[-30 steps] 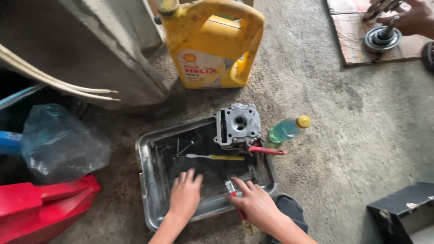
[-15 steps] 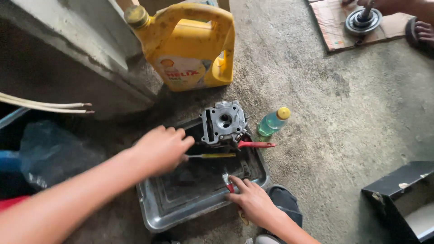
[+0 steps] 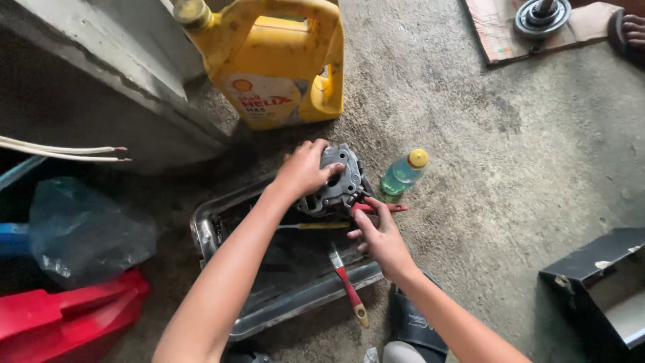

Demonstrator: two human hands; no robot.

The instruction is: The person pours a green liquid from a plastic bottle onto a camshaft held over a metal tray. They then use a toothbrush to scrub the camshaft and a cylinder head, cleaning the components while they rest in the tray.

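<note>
A grey metal engine cylinder point(image 3: 342, 185) rests on the far right corner of a dark metal tray point(image 3: 302, 306) on the concrete floor. My left hand point(image 3: 304, 168) grips the cylinder from above on its left side. My right hand point(image 3: 379, 235) reaches toward the cylinder's near right side, its fingers apart and touching a red-handled tool point(image 3: 383, 208) that lies by the cylinder. A yellow-handled screwdriver point(image 3: 316, 226) lies inside the tray. A red-handled paintbrush point(image 3: 348, 286) leans over the tray's near rim.
A big yellow oil jug point(image 3: 275, 64) stands behind the tray. A small green bottle with a yellow cap point(image 3: 404, 171) lies to the right. Left are a dark plastic bag point(image 3: 80, 232), a red panel point(image 3: 64, 316) and white cables point(image 3: 60, 151). A black box point(image 3: 601, 286) sits right; another person's foot point(image 3: 631, 30) top right.
My left hand has moved from the tray's floor up and right onto the cylinder. My right hand let the paintbrush lie and rose toward the red-handled tool.
</note>
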